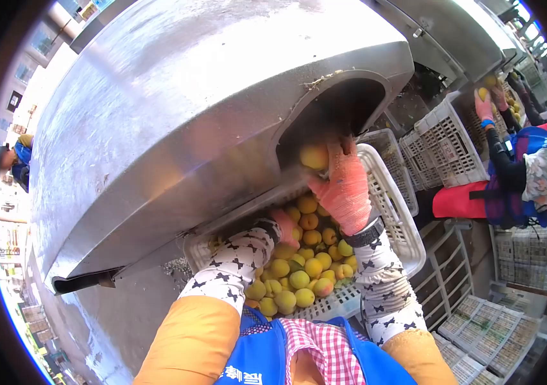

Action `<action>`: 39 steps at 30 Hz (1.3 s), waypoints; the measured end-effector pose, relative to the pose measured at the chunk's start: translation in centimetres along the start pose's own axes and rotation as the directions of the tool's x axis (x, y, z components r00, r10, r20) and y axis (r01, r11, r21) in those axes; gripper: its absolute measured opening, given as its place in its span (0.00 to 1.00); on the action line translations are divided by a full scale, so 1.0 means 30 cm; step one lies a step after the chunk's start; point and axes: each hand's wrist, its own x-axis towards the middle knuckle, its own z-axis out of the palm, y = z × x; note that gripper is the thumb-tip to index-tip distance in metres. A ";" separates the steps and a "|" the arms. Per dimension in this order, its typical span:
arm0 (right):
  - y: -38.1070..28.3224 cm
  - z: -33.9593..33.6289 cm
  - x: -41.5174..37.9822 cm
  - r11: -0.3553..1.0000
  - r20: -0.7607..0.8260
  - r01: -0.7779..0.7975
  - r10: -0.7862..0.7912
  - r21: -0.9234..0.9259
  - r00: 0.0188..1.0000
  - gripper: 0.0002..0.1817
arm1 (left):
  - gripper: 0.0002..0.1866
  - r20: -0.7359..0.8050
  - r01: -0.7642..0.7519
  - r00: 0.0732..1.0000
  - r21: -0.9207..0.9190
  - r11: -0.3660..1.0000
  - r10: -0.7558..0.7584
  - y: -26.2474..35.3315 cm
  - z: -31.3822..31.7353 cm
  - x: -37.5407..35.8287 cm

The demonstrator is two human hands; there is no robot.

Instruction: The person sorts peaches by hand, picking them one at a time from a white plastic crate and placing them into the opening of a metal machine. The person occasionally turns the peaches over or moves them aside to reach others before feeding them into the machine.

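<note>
Both my hands wear pink knitted gloves. My right hand (pixel 345 191) is raised at the dark round opening (pixel 334 109) of a big metal machine. Its thumb and fingers are closed about a yellow-orange peach (pixel 315 156). Lower down, my left hand (pixel 284 228) reaches into a white plastic crate (pixel 394 208), against the peaches. Its fingers are mostly hidden, so I cannot see whether it grips one. Many yellow and greenish peaches (pixel 299 279) lie in the crate below the opening.
The curved metal housing (pixel 177 128) overhangs the crate on the left. To the right stand more white crates (pixel 443 144) and a metal rack (pixel 443 269). A co-worker in a blue vest (pixel 546 151) handles peaches there. Stacked crates (pixel 491 327) lie at lower right.
</note>
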 end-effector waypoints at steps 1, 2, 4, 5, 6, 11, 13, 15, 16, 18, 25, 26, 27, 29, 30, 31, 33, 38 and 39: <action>0.008 0.011 0.007 1.000 -0.002 0.007 -0.007 -0.005 1.000 0.41 | 0.49 -0.069 0.027 0.997 0.017 0.999 -0.026 0.014 0.011 0.002; 0.004 0.017 0.012 0.999 0.003 -0.021 0.021 -0.039 1.000 0.40 | 0.48 -0.174 -0.031 0.984 -0.027 0.999 0.025 0.002 0.031 -0.021; 0.001 0.037 0.028 0.997 0.045 -0.053 0.055 -0.049 0.997 0.37 | 0.47 -0.135 -0.018 0.991 -0.069 0.997 0.008 0.004 0.036 -0.011; 0.034 0.090 0.076 0.997 0.058 -0.062 0.065 -0.046 0.996 0.37 | 0.45 -0.097 -0.004 0.995 -0.104 0.995 -0.006 0.002 0.040 -0.005; 0.087 0.166 0.120 0.965 0.069 0.106 -0.092 -0.241 0.993 0.36 | 0.45 -0.075 -0.010 0.997 -0.118 0.993 0.002 0.004 0.056 -0.005; 0.012 -0.092 0.085 0.692 -0.071 -0.192 0.333 0.696 0.940 0.25 | 0.42 -0.124 0.019 0.990 -0.377 0.926 -0.071 0.041 0.043 -0.049; 0.189 -0.110 -0.021 0.747 -0.098 -0.339 0.473 0.571 0.876 0.16 | 0.42 -0.183 -0.071 0.982 -0.550 0.832 -0.038 0.055 0.044 -0.111; 0.394 -0.013 -0.179 0.893 0.014 -0.400 0.406 0.206 0.914 0.13 | 0.38 -0.279 -0.216 0.958 -0.857 0.469 -0.070 0.080 0.024 -0.163; 0.383 0.016 -0.207 0.899 0.117 -0.406 0.427 -0.165 0.897 0.18 | 0.38 -0.276 -0.213 0.958 -0.856 0.471 -0.070 0.094 0.022 -0.180; 0.468 0.149 -0.269 0.878 0.134 -0.336 0.399 -0.341 0.907 0.22 | 0.33 -0.354 -0.345 0.935 -0.914 -0.214 0.001 0.127 0.033 -0.211; 0.291 0.024 -0.239 0.537 0.505 -0.646 0.407 0.542 0.761 0.40 | 0.36 -0.390 -0.371 0.914 -0.698 -0.612 -0.110 0.173 -0.059 -0.346; 0.210 -0.030 -0.230 0.655 0.509 -0.581 0.330 0.482 0.795 0.42 | 0.38 -0.436 -0.390 0.894 -0.633 -0.668 -0.109 0.180 -0.089 -0.369; 0.139 -0.069 -0.225 0.760 0.518 -0.497 0.249 0.419 0.818 0.43 | 0.40 -0.481 -0.405 0.870 -0.564 -0.719 -0.113 0.182 -0.113 -0.379; 0.065 -0.097 -0.253 0.899 0.528 -0.311 0.109 0.310 0.842 0.43 | 0.40 -0.548 -0.467 0.827 -0.544 -0.697 -0.127 0.190 -0.135 -0.391; 0.027 -0.121 -0.258 0.896 0.484 -0.269 0.072 0.352 0.872 0.42 | 0.41 -0.584 -0.517 0.799 -0.540 -0.664 -0.147 0.193 -0.143 -0.404; 0.001 -0.136 -0.266 0.897 0.475 -0.264 0.070 0.356 0.877 0.42 | 0.43 -0.619 -0.564 0.768 -0.535 -0.629 -0.163 0.196 -0.152 -0.418; -0.039 -0.166 -0.283 0.357 0.515 -0.667 0.437 0.654 0.738 0.42 | 0.42 -0.679 -0.559 0.726 -0.493 -0.667 -0.107 0.197 -0.158 -0.466; -0.120 -0.216 -0.245 0.922 0.132 -0.237 0.205 0.307 0.970 0.36 | 0.44 -0.775 -0.627 0.628 -0.451 -0.635 -0.070 0.230 -0.225 -0.557; -0.124 -0.202 -0.242 0.960 0.079 -0.126 0.110 0.248 0.991 0.36 | 0.44 -0.751 -0.587 0.652 -0.413 -0.696 -0.104 0.240 -0.221 -0.563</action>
